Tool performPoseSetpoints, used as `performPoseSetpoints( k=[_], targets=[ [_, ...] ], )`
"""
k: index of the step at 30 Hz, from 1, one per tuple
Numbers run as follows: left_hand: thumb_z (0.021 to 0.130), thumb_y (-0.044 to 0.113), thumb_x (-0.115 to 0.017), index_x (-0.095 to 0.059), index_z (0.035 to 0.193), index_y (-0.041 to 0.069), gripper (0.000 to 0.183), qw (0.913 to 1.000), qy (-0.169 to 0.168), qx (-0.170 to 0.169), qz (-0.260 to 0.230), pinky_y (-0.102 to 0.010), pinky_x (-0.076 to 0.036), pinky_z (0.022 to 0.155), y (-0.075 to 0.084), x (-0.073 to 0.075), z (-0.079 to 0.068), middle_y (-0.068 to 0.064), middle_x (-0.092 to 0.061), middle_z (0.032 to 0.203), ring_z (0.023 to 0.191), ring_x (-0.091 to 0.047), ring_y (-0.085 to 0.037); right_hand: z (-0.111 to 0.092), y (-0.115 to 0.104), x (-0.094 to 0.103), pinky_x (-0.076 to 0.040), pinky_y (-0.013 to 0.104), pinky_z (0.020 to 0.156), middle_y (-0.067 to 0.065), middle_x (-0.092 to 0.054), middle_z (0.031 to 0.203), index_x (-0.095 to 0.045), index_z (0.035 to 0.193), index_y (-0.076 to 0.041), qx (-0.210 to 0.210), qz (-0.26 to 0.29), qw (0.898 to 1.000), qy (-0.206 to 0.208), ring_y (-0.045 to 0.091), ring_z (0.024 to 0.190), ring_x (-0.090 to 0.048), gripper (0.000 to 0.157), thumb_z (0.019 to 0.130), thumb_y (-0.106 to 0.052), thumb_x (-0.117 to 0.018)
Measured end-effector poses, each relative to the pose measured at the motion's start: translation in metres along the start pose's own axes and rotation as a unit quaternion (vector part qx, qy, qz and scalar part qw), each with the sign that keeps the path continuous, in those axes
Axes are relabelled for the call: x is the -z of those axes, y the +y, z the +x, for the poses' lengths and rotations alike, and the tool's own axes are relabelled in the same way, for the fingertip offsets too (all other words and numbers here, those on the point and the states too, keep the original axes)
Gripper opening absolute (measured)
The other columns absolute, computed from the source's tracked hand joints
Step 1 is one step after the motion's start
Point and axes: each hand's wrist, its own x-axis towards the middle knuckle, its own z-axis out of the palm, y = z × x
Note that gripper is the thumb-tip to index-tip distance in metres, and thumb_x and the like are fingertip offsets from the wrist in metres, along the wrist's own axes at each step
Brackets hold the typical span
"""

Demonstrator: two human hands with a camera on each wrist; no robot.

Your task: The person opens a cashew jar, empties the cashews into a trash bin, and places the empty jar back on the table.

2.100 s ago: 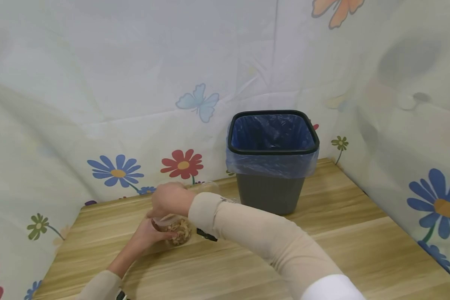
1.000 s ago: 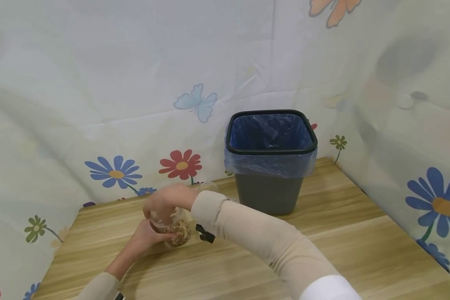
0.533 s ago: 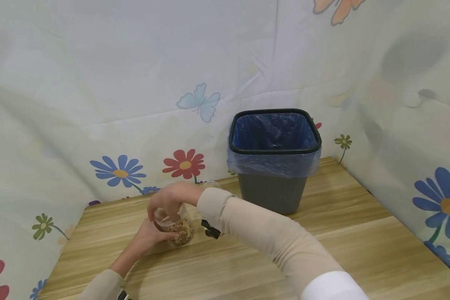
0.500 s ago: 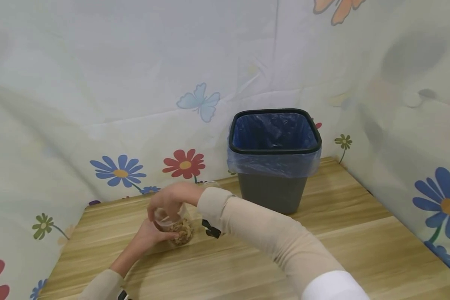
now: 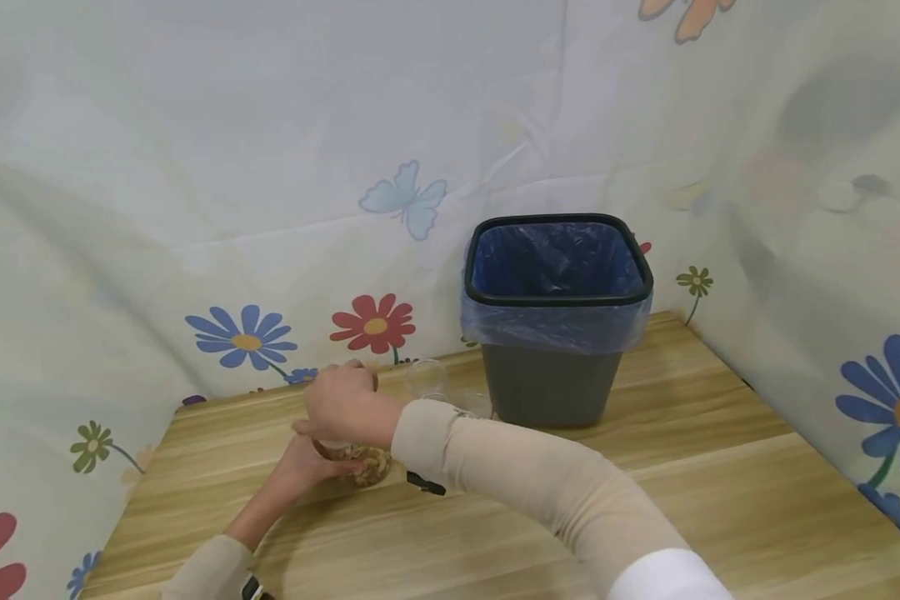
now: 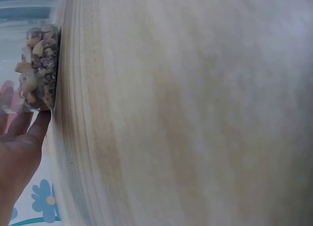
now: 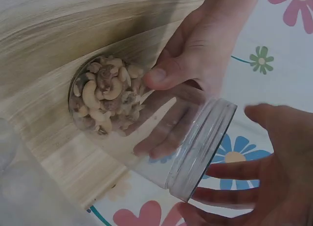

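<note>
A clear jar (image 5: 371, 468) stands on the wooden table, its lower part filled with cashews and other nuts (image 7: 105, 96). My left hand (image 5: 303, 471) holds the jar round its side; in the left wrist view its fingers lie near the base. Over the jar's top is my right hand (image 5: 348, 408). The right wrist view shows that hand's fingers (image 7: 230, 196) spread beside the clear ridged top (image 7: 203, 150), with the thumb apart from it. Whether that top is a separate lid I cannot tell. In the head view the right hand hides much of the jar.
Behind the right forearm stand clear, empty-looking containers (image 5: 426, 379), partly hidden by the sleeve. A grey waste bin (image 5: 555, 383) with a blue liner stands at the back of the table (image 5: 705, 475). A flowered cloth (image 5: 270, 167) hangs behind and at both sides.
My right hand has turned at the jar's top: its fingers reached down round the top a moment ago, and now its back is raised over it. The left hand keeps holding the jar in place.
</note>
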Motion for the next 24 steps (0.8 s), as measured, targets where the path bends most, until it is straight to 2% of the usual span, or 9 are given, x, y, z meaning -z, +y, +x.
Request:
performPoseSetpoints(
  k=[2,4,6,8,11,13,17,20,24],
  targets=[
    [0.073,0.013,-0.093,-0.063,0.123,0.006,0.059,0.9996,-0.005,0.009,-0.026,-0.027,-0.054,0.083,0.001,0.000,-0.001,-0.004,-0.068,0.118,0.100,-0.062,-0.011,-0.003,0.000,0.000,-0.053,0.037,0.059,-0.004,-0.063,0.089,-0.075,0.081,-0.029,-0.013,0.000,1.000,-0.021,0.019,0.082,-0.061,0.054,0.091,-0.076,-0.051],
    [0.074,0.014,-0.092,-0.064,0.120,0.005,0.055,0.9992,-0.011,0.014,-0.034,-0.029,-0.055,0.079,0.002,0.000,-0.001,-0.005,-0.068,0.115,0.098,-0.062,-0.015,-0.004,0.002,0.000,-0.051,0.034,0.057,-0.004,-0.061,0.088,-0.073,0.081,-0.028,-0.010,0.002,0.999,-0.037,0.015,0.076,-0.058,0.051,0.090,-0.074,-0.055],
    [0.074,0.018,-0.093,-0.065,0.118,0.006,0.053,0.9996,-0.010,0.021,-0.017,-0.030,-0.055,0.077,0.003,0.000,-0.002,-0.005,-0.068,0.113,0.096,-0.062,-0.017,-0.005,0.004,0.002,-0.050,0.033,0.059,-0.004,-0.059,0.090,-0.071,0.082,-0.026,0.000,0.013,0.999,-0.051,0.014,0.076,-0.056,0.045,0.090,-0.069,-0.060],
    [0.074,0.022,-0.093,-0.063,0.120,0.006,0.057,0.9996,-0.007,0.026,0.005,-0.029,-0.054,0.082,0.002,0.000,-0.002,-0.006,-0.068,0.114,0.099,-0.062,-0.018,-0.005,0.007,0.004,-0.048,0.031,0.062,-0.004,-0.059,0.091,-0.070,0.085,-0.024,0.018,0.031,0.997,-0.065,0.014,0.078,-0.054,0.034,0.090,-0.058,-0.066],
    [0.072,0.025,-0.095,-0.062,0.121,0.004,0.063,0.9987,0.000,0.040,0.032,-0.027,-0.052,0.086,0.002,0.001,-0.002,-0.007,-0.069,0.114,0.101,-0.062,-0.016,-0.003,0.013,0.010,-0.049,0.028,0.068,-0.007,-0.065,0.097,-0.072,0.095,-0.024,0.067,0.044,0.992,-0.096,0.012,0.084,-0.057,0.023,0.088,-0.045,-0.075],
    [0.071,0.023,-0.095,-0.062,0.121,0.001,0.065,0.9983,0.003,0.049,0.032,-0.026,-0.052,0.087,0.003,0.001,-0.001,-0.008,-0.069,0.115,0.101,-0.063,-0.014,0.000,0.017,0.013,-0.049,0.025,0.076,-0.011,-0.068,0.110,-0.071,0.114,-0.025,0.104,0.047,0.986,-0.121,0.008,0.096,-0.059,0.030,0.087,-0.038,-0.078],
    [0.072,0.019,-0.095,-0.062,0.119,-0.002,0.061,0.9986,-0.003,0.051,0.015,-0.028,-0.053,0.083,0.005,0.002,0.000,-0.012,-0.070,0.114,0.099,-0.063,-0.015,0.007,0.023,0.015,-0.048,0.021,0.092,-0.016,-0.057,0.140,-0.055,0.145,-0.032,0.152,0.053,0.975,-0.156,0.002,0.122,-0.052,0.065,0.086,-0.032,-0.083],
    [0.072,0.019,-0.094,-0.064,0.118,-0.002,0.059,0.9987,-0.006,0.048,0.015,-0.028,-0.054,0.082,0.006,0.003,0.000,-0.012,-0.070,0.114,0.100,-0.064,-0.016,0.009,0.025,0.015,-0.047,0.021,0.096,-0.016,-0.055,0.144,-0.053,0.147,-0.032,0.158,0.070,0.972,-0.161,0.003,0.128,-0.049,0.068,0.086,-0.033,-0.082],
    [0.073,0.021,-0.094,-0.063,0.123,-0.001,0.063,0.9986,-0.010,0.046,0.025,-0.027,-0.053,0.082,0.005,0.003,-0.001,-0.011,-0.070,0.116,0.101,-0.064,-0.016,0.009,0.024,0.013,-0.046,0.021,0.096,-0.014,-0.059,0.138,-0.057,0.144,-0.029,0.146,0.086,0.976,-0.137,0.003,0.123,-0.053,0.054,0.093,-0.042,-0.072]
  ],
)
